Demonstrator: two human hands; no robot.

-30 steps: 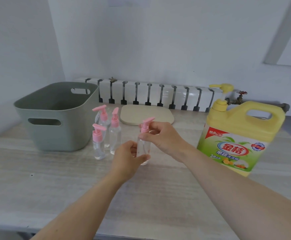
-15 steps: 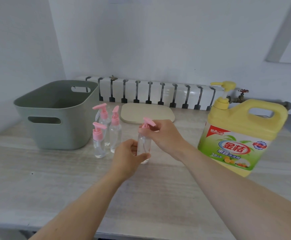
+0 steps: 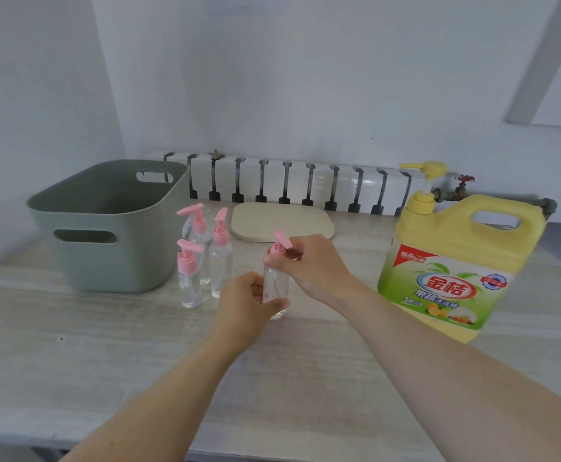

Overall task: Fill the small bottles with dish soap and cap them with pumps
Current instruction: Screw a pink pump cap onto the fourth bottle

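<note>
A small clear bottle [image 3: 276, 285] stands on the table at the centre. My left hand [image 3: 245, 305] grips its body from the left. My right hand [image 3: 312, 265] pinches its pink pump cap [image 3: 281, 245] at the neck. Three more small clear bottles with pink pumps [image 3: 202, 255] stand close together just left of it. The big yellow dish soap jug [image 3: 456, 261] with a yellow pump stands at the right, untouched.
A grey-green plastic tub [image 3: 105, 225] sits at the left. A beige flat mat [image 3: 282, 221] lies behind the bottles. A white radiator [image 3: 306, 185] runs along the back wall. The wooden table [image 3: 139, 361] has bare room in front.
My right hand has turned at the pump cap; the pump's nozzle now points more to the right. The bottle stays where it was in my left hand.
</note>
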